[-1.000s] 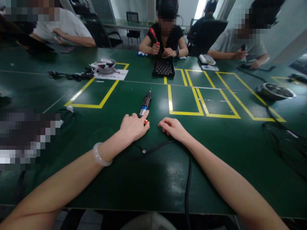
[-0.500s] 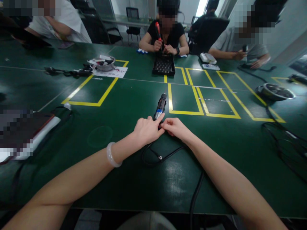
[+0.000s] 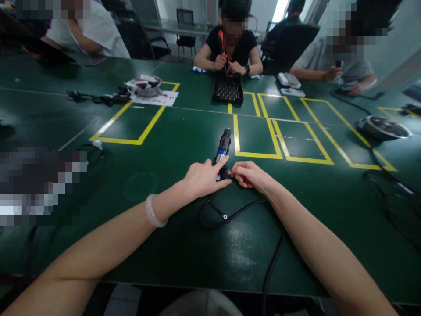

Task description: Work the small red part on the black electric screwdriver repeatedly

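Note:
An electric screwdriver (image 3: 224, 142), black with a blue band and a narrow tip, lies on the green table pointing away from me. My left hand (image 3: 204, 177) holds its rear half, index finger along the body and thumb stretched below. Dark parts and a bit of red show at its rear end between my hands. There my right hand (image 3: 248, 173) is closed in a pinch on a small red part, too small to make out fully. A black cable (image 3: 243, 210) loops on the table just below, with a ring-shaped end (image 3: 225, 217) lying loose.
Yellow tape rectangles (image 3: 258, 154) mark the table ahead. Across it, a person with a red-handled screwdriver (image 3: 221, 41) works over a black tray (image 3: 228, 94). A metal bowl (image 3: 148, 86) stands at left, another round metal dish (image 3: 383, 127) at right, near tangled cables (image 3: 391, 193).
My right hand has drawn slightly right, away from my left thumb, uncovering the red part between them. The screwdriver and my left hand stay together in place; the view has shifted a little.

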A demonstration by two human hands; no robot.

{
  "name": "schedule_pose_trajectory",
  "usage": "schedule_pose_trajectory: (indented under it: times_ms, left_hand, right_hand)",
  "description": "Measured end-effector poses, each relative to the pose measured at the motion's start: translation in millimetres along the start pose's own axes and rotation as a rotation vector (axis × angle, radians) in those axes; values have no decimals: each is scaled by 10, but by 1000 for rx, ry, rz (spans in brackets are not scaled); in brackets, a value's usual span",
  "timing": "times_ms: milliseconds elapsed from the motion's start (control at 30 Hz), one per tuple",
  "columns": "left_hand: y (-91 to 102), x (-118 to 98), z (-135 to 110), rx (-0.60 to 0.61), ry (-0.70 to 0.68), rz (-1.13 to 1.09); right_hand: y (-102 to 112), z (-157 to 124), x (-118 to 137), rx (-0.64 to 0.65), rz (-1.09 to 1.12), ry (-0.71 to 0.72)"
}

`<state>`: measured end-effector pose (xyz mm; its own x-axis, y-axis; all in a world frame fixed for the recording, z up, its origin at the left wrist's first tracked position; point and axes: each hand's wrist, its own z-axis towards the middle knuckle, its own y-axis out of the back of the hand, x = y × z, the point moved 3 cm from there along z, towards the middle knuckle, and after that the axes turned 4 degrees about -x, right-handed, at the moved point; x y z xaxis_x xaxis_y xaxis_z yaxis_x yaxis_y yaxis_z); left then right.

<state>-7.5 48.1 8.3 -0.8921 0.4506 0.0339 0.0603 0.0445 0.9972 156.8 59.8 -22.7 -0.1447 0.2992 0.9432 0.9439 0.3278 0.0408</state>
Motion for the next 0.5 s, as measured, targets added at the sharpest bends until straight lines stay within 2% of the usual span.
schedule_pose_trajectory:
  times_ms: [200,500]
  left_hand:
    - [7,1,-1,11,0,-6]
    - [12,3,2,16,-6,-6]
  right_hand:
    - [-11,15,-16,73,-44,39]
    - [1,7,-21,74,-168,5]
